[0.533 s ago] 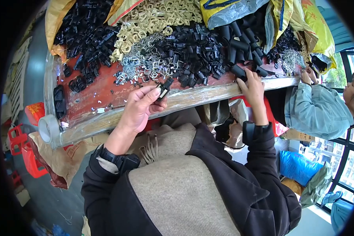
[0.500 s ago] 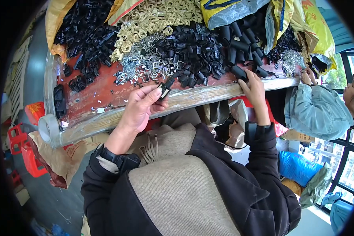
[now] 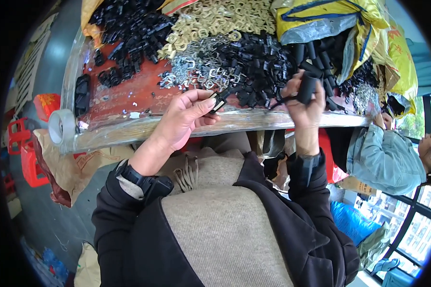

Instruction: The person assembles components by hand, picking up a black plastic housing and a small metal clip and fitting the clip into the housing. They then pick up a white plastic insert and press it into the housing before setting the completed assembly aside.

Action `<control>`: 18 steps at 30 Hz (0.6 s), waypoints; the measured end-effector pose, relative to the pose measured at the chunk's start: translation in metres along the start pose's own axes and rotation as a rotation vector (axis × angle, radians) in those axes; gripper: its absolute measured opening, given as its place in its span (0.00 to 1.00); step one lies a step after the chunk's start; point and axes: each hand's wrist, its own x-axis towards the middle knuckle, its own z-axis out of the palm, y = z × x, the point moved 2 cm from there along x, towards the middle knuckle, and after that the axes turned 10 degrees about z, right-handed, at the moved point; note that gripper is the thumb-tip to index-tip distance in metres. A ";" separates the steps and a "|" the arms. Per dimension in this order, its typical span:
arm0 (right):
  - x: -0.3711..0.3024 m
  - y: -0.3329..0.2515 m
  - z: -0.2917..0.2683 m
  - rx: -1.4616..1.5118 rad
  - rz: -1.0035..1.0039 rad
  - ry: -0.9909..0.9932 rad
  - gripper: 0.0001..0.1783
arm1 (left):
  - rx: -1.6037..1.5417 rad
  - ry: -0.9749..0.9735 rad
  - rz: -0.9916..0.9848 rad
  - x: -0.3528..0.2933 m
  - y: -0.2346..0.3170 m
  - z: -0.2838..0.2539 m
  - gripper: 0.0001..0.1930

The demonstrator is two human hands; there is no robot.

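Between the thumb and fingers of my left hand [image 3: 189,116] is a small black plastic part [image 3: 219,101] with a pale strip on it. It is held just above the table's front edge. My right hand [image 3: 305,111], slightly blurred, grips a short black tube [image 3: 307,88] that stands up between thumb and fingers. A thin dark piece sticks out to the left of that hand; its kind is unclear. Behind my hands lie a heap of small black plastic parts [image 3: 261,67], a heap of silvery metal clips [image 3: 196,67] and more black tubes [image 3: 326,64].
Cream-coloured rings [image 3: 220,21] and black fittings [image 3: 129,36] are piled farther back on the red table [image 3: 124,103]. Yellow bags [image 3: 330,14] stand at the far right. A tape roll [image 3: 61,126] sits at the left corner. A co-worker [image 3: 392,153] works at the right.
My right hand has lifted a black tube off the table's front edge and turned it upright. My left hand still holds the small part. The whole view has shifted slightly.
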 end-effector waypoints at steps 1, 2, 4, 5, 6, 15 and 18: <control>0.003 0.011 0.007 0.132 0.097 -0.026 0.20 | -0.008 0.009 0.000 0.000 0.002 0.001 0.13; 0.001 0.024 0.021 -0.119 0.162 -0.055 0.19 | -0.016 0.029 -0.001 -0.001 0.003 -0.002 0.13; -0.006 0.042 0.043 -0.371 0.233 -0.091 0.18 | -0.026 0.014 -0.014 -0.002 0.005 -0.004 0.13; -0.008 0.049 0.050 -0.584 0.205 -0.144 0.18 | -0.034 -0.021 -0.031 -0.002 0.006 -0.003 0.12; -0.010 0.054 0.055 -0.795 0.174 -0.198 0.19 | -0.041 -0.057 -0.049 -0.003 0.006 -0.003 0.12; -0.014 0.036 0.060 -1.109 -0.063 -0.438 0.23 | 0.084 -0.045 -0.027 -0.009 0.011 -0.012 0.13; -0.018 0.036 0.065 -1.224 -0.131 -0.439 0.22 | 0.121 -0.116 -0.022 -0.009 0.006 -0.008 0.13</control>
